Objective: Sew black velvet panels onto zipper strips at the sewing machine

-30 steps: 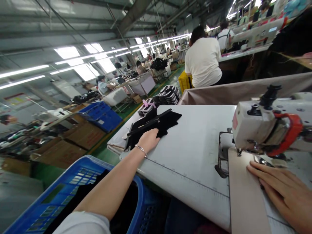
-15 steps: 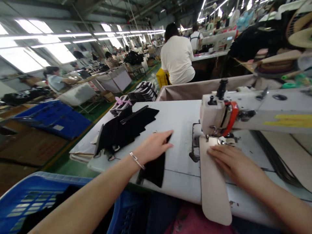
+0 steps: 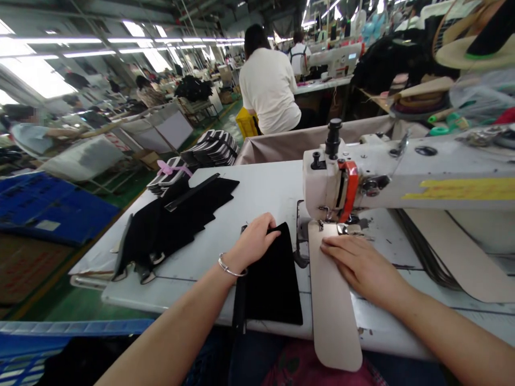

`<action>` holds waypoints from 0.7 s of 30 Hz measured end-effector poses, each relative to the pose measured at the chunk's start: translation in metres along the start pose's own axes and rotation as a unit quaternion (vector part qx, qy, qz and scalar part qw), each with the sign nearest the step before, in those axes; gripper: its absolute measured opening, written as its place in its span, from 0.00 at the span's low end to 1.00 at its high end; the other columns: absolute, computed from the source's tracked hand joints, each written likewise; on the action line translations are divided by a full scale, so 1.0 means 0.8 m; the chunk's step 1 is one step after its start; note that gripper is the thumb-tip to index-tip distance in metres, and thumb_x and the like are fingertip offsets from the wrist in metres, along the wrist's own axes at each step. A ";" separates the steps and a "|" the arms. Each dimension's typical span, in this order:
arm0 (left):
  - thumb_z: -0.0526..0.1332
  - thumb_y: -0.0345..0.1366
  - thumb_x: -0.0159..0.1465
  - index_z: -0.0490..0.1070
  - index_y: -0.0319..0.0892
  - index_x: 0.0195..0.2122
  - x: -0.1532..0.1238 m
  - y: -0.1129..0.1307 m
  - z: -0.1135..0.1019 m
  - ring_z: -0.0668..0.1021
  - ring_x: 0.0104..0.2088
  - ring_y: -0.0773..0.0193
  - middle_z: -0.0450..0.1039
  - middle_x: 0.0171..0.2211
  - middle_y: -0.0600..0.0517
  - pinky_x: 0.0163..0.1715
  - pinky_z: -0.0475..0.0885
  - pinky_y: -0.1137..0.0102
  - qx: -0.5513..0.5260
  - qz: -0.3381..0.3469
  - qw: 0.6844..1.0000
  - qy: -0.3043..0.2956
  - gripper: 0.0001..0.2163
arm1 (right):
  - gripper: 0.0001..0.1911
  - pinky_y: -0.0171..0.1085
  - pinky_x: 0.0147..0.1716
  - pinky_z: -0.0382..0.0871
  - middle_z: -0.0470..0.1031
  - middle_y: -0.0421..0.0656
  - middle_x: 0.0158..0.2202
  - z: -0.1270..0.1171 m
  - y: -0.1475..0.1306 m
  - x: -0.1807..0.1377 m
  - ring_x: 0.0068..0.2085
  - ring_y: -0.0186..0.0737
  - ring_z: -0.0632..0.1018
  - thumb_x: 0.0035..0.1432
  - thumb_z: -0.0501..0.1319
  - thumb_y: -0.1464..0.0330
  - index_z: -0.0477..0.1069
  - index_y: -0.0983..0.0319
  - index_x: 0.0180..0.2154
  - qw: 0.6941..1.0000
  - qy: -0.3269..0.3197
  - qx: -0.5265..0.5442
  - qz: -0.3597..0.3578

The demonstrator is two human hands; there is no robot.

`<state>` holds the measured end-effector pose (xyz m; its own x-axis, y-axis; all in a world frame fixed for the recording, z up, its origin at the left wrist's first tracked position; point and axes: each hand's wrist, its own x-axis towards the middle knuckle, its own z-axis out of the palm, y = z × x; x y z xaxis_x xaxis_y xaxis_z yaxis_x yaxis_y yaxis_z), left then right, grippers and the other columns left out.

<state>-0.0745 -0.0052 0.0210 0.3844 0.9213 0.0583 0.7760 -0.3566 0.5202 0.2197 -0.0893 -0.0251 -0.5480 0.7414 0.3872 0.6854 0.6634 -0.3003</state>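
Note:
My left hand has its fingers closed on the upper edge of a black fabric piece, which lies on the white sewing table. A dark strip runs down that piece's left side. My right hand rests flat, fingers stretched out, on a long beige panel with rounded corners. The panel's far end sits under the presser foot of the sewing machine, and its near end hangs over the table edge. More black fabric pieces lie fanned out to the left.
Beige panels are stacked right of the machine. Striped bundles stand behind the black pieces. A blue basket is at my lower left, and blue crates stand beyond. A person in a white shirt sits ahead.
My left hand has brought the black fabric piece rightward, close beside the beige panel, and it now lies flatter. My right hand stays on the panel. The view has turned slightly right.

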 end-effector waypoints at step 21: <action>0.63 0.30 0.62 0.78 0.39 0.33 0.050 0.087 0.052 0.80 0.32 0.59 0.81 0.32 0.48 0.29 0.68 0.71 -0.046 0.024 0.998 -0.032 0.04 | 0.25 0.54 0.57 0.67 0.64 0.49 0.67 -0.003 -0.008 -0.002 0.60 0.53 0.71 0.69 0.53 0.72 0.60 0.61 0.66 0.998 -0.029 -0.037 0.034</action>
<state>0.0156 0.0008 0.0241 0.4535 0.8907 0.0324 0.7078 -0.3820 0.5942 0.2175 -0.0948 -0.0220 -0.5242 0.7909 0.3157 0.7549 0.6031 -0.2577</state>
